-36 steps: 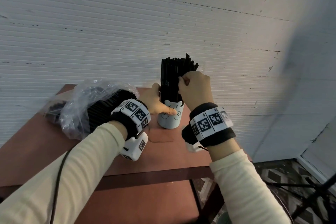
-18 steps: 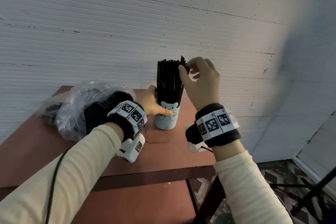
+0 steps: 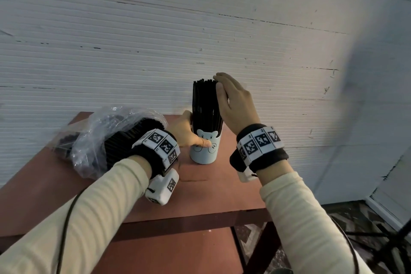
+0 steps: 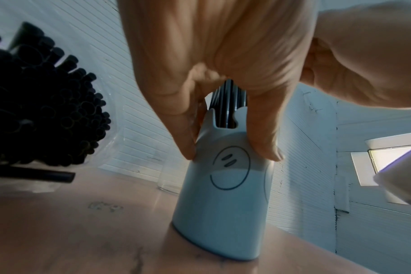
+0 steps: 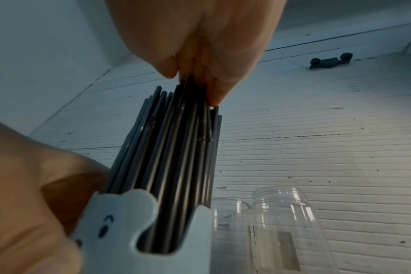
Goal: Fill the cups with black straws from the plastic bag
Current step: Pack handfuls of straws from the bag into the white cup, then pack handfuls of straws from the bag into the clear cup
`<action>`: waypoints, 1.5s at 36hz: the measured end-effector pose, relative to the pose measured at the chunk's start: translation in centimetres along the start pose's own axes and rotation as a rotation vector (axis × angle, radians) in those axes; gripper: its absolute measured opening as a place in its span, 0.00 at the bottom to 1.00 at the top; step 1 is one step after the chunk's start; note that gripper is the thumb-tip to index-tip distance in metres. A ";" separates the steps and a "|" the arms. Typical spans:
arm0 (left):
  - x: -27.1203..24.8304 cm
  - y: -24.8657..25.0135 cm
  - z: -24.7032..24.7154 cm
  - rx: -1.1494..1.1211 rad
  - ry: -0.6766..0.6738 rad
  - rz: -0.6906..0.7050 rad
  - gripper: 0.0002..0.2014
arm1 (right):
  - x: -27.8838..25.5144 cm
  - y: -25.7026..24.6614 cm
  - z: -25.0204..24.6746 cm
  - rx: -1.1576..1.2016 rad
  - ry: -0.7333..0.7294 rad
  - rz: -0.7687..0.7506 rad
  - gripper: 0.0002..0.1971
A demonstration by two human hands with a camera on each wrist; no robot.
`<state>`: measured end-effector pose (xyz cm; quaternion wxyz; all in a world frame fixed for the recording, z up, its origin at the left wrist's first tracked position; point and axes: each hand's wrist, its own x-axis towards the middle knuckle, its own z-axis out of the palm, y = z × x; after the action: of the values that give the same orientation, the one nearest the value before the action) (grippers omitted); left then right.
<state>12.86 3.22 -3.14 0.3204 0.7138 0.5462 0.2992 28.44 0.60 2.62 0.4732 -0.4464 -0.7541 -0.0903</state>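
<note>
One cup (image 3: 203,148) stood packed with black straws (image 3: 205,104) on the table (image 3: 222,191). Left hand (image 3: 186,133) wrapped around its bear-faced body; right hand (image 3: 235,101) lay flat, fingers straight, pressing the straw tops level. Plastic bag (image 3: 93,140) beside the left wrist held many more. Only the right wrist view showed two clear jars (image 5: 291,231) behind the cup, apparently empty, so the filling looked partly done.
</note>
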 end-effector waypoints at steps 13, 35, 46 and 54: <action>-1.7 0.3 -2.6 -0.141 0.092 0.023 0.48 | -1.2 0.6 -2.1 0.196 -0.175 0.328 0.51; -5.8 -6.7 -15.5 0.236 0.128 -0.061 0.24 | -0.6 0.5 6.7 0.462 -0.597 0.750 0.34; -3.3 -8.3 -15.1 0.162 0.268 -0.036 0.20 | 3.1 -0.7 14.0 0.262 -0.336 0.808 0.29; -2.7 -7.9 -14.9 0.169 0.293 -0.047 0.20 | 3.5 0.2 14.9 0.305 -0.337 0.807 0.35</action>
<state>-3.94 4.09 -0.41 0.1833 0.6740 0.6268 0.3454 18.63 11.06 -2.61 0.4017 -0.6381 -0.5911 0.2867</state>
